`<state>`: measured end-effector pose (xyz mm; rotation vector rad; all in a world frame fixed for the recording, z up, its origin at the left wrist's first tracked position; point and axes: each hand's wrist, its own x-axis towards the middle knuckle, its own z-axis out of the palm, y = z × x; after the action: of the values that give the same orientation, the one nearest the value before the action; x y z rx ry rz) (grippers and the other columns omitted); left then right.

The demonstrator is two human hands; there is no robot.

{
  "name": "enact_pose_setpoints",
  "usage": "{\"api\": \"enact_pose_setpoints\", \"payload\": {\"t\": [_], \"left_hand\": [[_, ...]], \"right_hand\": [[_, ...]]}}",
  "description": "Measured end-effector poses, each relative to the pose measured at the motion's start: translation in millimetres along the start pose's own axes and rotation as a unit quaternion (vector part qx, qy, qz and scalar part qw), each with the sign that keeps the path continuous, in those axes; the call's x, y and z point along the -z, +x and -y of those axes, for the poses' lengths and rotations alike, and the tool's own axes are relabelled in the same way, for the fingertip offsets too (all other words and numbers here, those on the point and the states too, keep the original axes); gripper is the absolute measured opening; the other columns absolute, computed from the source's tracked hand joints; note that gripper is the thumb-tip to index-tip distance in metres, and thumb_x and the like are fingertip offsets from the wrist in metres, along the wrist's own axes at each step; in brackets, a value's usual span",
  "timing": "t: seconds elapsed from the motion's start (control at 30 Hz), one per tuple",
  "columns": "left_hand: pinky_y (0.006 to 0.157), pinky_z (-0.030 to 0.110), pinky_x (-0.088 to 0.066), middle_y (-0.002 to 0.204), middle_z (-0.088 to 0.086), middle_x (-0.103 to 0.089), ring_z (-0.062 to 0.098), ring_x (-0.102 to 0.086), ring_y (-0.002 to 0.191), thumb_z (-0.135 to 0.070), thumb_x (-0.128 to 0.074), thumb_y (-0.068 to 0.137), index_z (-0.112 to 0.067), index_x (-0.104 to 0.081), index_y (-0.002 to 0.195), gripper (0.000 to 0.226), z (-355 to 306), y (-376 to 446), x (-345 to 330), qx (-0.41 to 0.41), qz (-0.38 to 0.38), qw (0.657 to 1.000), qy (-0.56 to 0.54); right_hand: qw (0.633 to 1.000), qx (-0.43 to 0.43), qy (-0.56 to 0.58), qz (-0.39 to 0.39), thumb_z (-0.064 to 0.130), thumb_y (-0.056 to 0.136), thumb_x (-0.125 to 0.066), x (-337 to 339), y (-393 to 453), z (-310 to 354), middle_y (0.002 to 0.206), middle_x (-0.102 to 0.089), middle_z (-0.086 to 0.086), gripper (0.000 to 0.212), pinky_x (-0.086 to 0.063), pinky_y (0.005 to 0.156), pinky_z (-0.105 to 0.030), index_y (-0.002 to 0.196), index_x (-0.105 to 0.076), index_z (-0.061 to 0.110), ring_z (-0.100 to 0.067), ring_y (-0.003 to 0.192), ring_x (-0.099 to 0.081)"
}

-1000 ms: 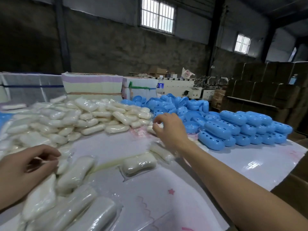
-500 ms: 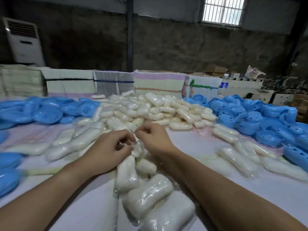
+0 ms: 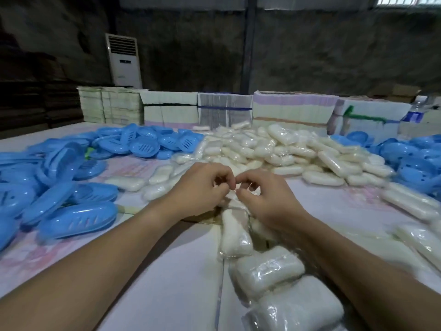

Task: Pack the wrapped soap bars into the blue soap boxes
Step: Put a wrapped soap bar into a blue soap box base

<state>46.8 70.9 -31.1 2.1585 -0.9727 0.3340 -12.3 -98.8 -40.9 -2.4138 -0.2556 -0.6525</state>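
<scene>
Head view: both hands met at the centre, left hand [image 3: 200,187] and right hand [image 3: 267,197] each pinching the clear film of a strip of wrapped soap bars [image 3: 235,235] trailing toward six o'clock. Blue soap boxes [image 3: 78,218] lay at nine o'clock. Bars looked light and firm, their wrap slick and crinkly; gripping the film seam between bars seemed best.

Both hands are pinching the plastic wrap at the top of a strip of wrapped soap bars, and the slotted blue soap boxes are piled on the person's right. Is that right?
Not quite. In the head view the slotted blue soap boxes are piled on the person's left, not the right. The rest holds: the left hand and right hand pinch the plastic wrap at the top of the strip of wrapped soap bars.
</scene>
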Motion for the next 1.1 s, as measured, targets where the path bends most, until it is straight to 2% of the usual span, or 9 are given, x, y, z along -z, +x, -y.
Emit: {"api": "enact_pose_setpoints", "payload": {"t": [0.1, 0.2, 0.37, 0.5, 0.57, 0.73, 0.83, 0.9, 1.1], "left_hand": [[0.075, 0.035, -0.056, 0.079, -0.017, -0.067, 0.004, -0.061, 0.078, -0.02, -0.055, 0.078, -0.038, -0.063, 0.071, 0.021, 2, 1, 12, 0.03, -0.001, 0.998, 0.052], [0.075, 0.036, -0.053, 0.087, -0.017, -0.062, 0.01, -0.06, 0.088, -0.022, -0.057, 0.084, -0.039, -0.058, 0.079, 0.018, 11, 6, 29, 0.101, 0.036, 0.978, 0.18], [0.067, 0.034, -0.041, 0.097, -0.003, -0.06, 0.023, -0.056, 0.089, -0.031, -0.056, 0.086, -0.026, -0.058, 0.093, 0.008, 41, 5, 78, 0.235, -0.031, 0.898, 0.372], [0.066, 0.034, -0.036, 0.085, -0.003, -0.052, 0.021, -0.051, 0.079, -0.047, -0.061, 0.082, -0.024, -0.049, 0.077, 0.027, 58, -13, 107, 0.365, 0.068, 0.803, 0.466], [0.068, 0.035, -0.038, 0.081, -0.004, -0.05, 0.021, -0.053, 0.081, -0.051, -0.063, 0.081, -0.022, -0.047, 0.075, 0.034, 64, -23, 108, 0.391, 0.113, 0.786, 0.465], [0.073, 0.038, -0.041, 0.102, 0.004, -0.054, 0.026, -0.053, 0.094, -0.028, -0.063, 0.085, -0.02, -0.055, 0.116, 0.034, 63, -31, 102, 0.402, 0.129, 0.78, 0.462], [0.075, 0.039, -0.041, 0.102, 0.004, -0.051, 0.026, -0.05, 0.094, -0.023, -0.06, 0.087, -0.021, -0.051, 0.117, 0.031, 61, -31, 101, 0.404, 0.136, 0.779, 0.46], [0.075, 0.039, -0.041, 0.098, 0.003, -0.048, 0.025, -0.048, 0.092, -0.018, -0.057, 0.089, -0.02, -0.05, 0.113, 0.025, 61, -31, 100, 0.39, 0.123, 0.792, 0.454], [0.068, 0.036, -0.04, 0.095, 0.001, -0.057, 0.025, -0.053, 0.089, -0.008, -0.053, 0.086, -0.022, -0.051, 0.112, 0.029, 41, -35, 94, 0.303, 0.008, 0.853, 0.425]], "right_hand": [[1.0, 0.004, 0.016, 0.024, 0.021, 0.085, -0.064, -4, 0, -1, 0.083, -0.061, 0.019, 0.024, -0.038, 0.074, -0.019, 0.105, -0.07, 0.033, -0.003, 0.088, -0.054], [0.999, 0.018, 0.014, 0.035, 0.023, 0.086, -0.064, -5, 0, -3, 0.089, -0.061, 0.02, 0.022, -0.038, 0.078, -0.021, 0.104, -0.068, 0.036, -0.005, 0.095, -0.053], [0.997, 0.06, -0.008, 0.055, 0.024, 0.088, -0.062, -4, -1, -3, 0.094, -0.059, 0.021, 0.022, -0.039, 0.083, -0.025, 0.106, -0.067, 0.036, -0.005, 0.1, -0.053], [0.995, 0.078, -0.023, 0.06, 0.025, 0.088, -0.062, -5, -1, -4, 0.093, -0.058, 0.022, 0.022, -0.036, 0.082, -0.024, 0.107, -0.068, 0.034, -0.006, 0.1, -0.052], [0.995, 0.078, -0.024, 0.063, 0.025, 0.088, -0.062, -4, -1, -5, 0.094, -0.059, 0.021, 0.021, -0.035, 0.081, -0.024, 0.106, -0.067, 0.034, -0.007, 0.099, -0.051], [0.995, 0.076, -0.018, 0.062, 0.024, 0.088, -0.063, -3, -1, -5, 0.091, -0.058, 0.023, 0.019, -0.034, 0.078, -0.023, 0.1, -0.063, 0.039, -0.006, 0.097, -0.052], [0.995, 0.072, -0.015, 0.061, 0.025, 0.087, -0.063, -2, -1, -7, 0.091, -0.057, 0.025, 0.02, -0.034, 0.077, -0.016, 0.1, -0.064, 0.039, -0.006, 0.098, -0.052], [0.996, 0.068, -0.007, 0.062, 0.025, 0.087, -0.063, -2, -2, -7, 0.092, -0.058, 0.025, 0.02, -0.035, 0.079, -0.021, 0.099, -0.063, 0.042, -0.005, 0.099, -0.052], [0.997, 0.055, 0.012, 0.058, 0.024, 0.086, -0.063, -2, -1, -8, 0.093, -0.06, 0.022, 0.021, -0.038, 0.08, -0.024, 0.095, -0.062, 0.044, -0.004, 0.099, -0.053]]}}
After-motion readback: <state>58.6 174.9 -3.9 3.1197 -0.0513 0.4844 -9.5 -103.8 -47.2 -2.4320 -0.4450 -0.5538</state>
